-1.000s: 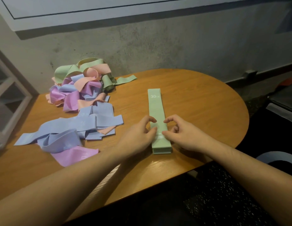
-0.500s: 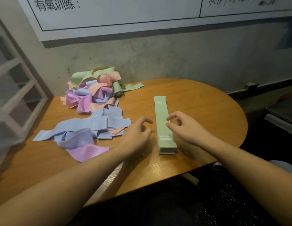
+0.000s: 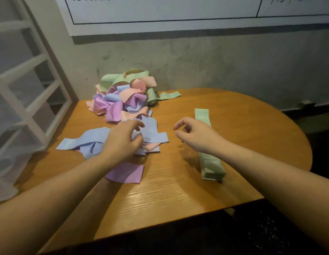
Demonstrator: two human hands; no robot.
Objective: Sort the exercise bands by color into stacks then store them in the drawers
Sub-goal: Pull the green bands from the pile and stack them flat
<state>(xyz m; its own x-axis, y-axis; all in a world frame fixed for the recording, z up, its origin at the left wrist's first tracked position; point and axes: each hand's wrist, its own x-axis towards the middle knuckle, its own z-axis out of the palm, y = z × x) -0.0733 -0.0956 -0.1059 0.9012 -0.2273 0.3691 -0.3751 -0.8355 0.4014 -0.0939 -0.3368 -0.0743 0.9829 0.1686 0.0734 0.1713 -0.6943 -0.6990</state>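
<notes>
The left hand (image 3: 123, 138) lies over the loose blue bands (image 3: 97, 139), its fingers curled down onto the fabric near their right end; it looks to be gathering or pinching one, though whether it has a band firmly held cannot be told from this angle. Reaching for blue makes sense as the next colour to stack, since those bands lie spread nearest the person. The right hand (image 3: 196, 135) hovers just left of the green stack (image 3: 212, 168), fingers loosely curled and holding nothing, probably on its way to help flatten whatever the left hand lifts. The green stack lies straight and squared, flat bands one on another with a "30" printed at the far end, set apart on the right so it stays clear of the unsorted heap. A single purple band (image 3: 126, 172) lies flat by the left forearm. Behind the blue bands a tangled pile (image 3: 123, 96) of green, pink, purple and blue bands waits against the wall. All of it rests on a rounded wooden worktop (image 3: 252, 129). At the left stands a white drawer unit (image 3: 22, 100) with translucent fronts, the likely store. A grey concrete wall carries a white board (image 3: 160, 11) above.
</notes>
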